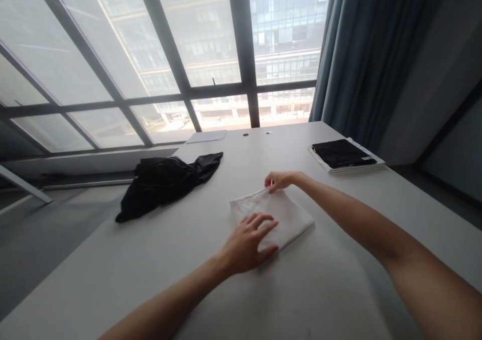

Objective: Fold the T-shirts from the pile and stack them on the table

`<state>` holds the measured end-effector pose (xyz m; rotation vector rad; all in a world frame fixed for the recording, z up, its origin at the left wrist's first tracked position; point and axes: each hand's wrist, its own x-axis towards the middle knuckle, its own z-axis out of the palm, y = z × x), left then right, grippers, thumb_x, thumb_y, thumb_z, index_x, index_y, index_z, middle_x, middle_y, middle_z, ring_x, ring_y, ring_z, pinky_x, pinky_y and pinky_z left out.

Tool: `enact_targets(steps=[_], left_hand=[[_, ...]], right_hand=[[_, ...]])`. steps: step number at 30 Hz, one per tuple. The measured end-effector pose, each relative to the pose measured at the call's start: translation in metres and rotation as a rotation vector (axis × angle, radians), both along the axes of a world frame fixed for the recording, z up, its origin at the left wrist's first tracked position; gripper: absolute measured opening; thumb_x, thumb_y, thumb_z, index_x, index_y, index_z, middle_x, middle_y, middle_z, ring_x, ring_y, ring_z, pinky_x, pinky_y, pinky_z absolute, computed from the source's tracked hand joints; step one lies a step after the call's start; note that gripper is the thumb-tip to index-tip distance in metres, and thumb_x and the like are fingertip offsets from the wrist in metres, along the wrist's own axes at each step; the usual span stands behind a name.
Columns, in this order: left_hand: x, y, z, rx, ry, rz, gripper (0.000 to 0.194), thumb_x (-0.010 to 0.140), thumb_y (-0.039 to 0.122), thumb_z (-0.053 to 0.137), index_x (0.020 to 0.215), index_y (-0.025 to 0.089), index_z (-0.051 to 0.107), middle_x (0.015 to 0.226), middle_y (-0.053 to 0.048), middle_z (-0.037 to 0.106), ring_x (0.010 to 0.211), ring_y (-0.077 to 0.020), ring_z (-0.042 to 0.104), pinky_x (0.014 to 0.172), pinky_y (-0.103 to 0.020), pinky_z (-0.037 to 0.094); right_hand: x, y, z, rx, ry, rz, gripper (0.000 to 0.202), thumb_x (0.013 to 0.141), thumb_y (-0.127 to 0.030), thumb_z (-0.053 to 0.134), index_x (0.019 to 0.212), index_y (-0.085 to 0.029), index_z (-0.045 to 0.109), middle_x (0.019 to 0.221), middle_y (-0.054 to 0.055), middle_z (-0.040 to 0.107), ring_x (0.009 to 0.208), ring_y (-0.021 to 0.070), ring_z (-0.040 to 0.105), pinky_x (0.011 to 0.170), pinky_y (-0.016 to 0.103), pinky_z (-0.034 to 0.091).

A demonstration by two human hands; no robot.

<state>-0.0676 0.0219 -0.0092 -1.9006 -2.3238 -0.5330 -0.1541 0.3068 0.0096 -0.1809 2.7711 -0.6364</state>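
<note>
A folded white cloth [291, 217] lies flat near the middle of the white table. My left hand [248, 242] rests on its near left part, fingers spread and thumb apart, holding nothing. At the cloth's far edge is my right hand [278, 180], its fingers curled down and pinching that edge. Part of the cloth is hidden beneath my left hand.
A crumpled black garment [161, 182] hangs partly over the table's left edge. Folded black cloth [342, 152] sits on folded white cloth [376, 166] at the right. White sheets [207, 136] lie at the far edge of the table [150, 259], near the windows.
</note>
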Motion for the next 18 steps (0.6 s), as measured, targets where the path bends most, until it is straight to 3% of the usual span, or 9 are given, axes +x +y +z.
enact_targets(steps=[4,7,12,18], left_hand=[[0.036,0.004,0.0,-0.11,0.009,-0.107,0.042,0.091,0.033,0.068,0.131,0.023,0.058,0.118,-0.01,0.063,0.107,-0.027,0.058,0.095,-0.043,0.05],[0.04,0.004,-0.007,-0.135,0.038,-0.108,0.034,0.093,0.018,0.058,0.127,0.02,0.057,0.112,-0.009,0.062,0.1,-0.0245,0.057,0.088,-0.038,0.053],[0.024,-0.001,-0.01,-0.111,0.09,-0.135,0.035,0.1,0.01,0.043,0.133,0.017,0.051,0.106,-0.01,0.06,0.092,-0.0219,0.057,0.083,-0.033,0.054],[-0.023,-0.006,-0.009,-0.137,0.143,-0.134,0.028,0.102,0.014,0.047,0.126,0.023,0.06,0.107,-0.008,0.063,0.092,-0.0208,0.059,0.086,-0.033,0.052]], right_hand=[[-0.017,0.002,0.012,0.027,-0.17,0.015,0.048,0.06,-0.03,0.088,0.105,-0.018,0.077,0.105,0.006,0.074,0.087,0.0194,0.066,0.074,0.025,0.049],[-0.026,0.001,0.015,0.019,-0.267,-0.002,0.042,0.055,-0.03,0.088,0.093,-0.016,0.077,0.092,0.004,0.073,0.086,0.0202,0.064,0.076,0.028,0.049],[-0.025,0.011,0.015,-0.029,-0.329,-0.002,0.031,0.054,-0.032,0.087,0.075,-0.015,0.073,0.075,0.001,0.069,0.083,0.0201,0.064,0.075,0.028,0.051],[0.007,0.056,0.016,-0.445,-0.376,-0.157,0.034,0.056,-0.035,0.086,0.076,-0.015,0.068,0.073,0.001,0.068,0.073,0.0158,0.065,0.065,0.023,0.053]])
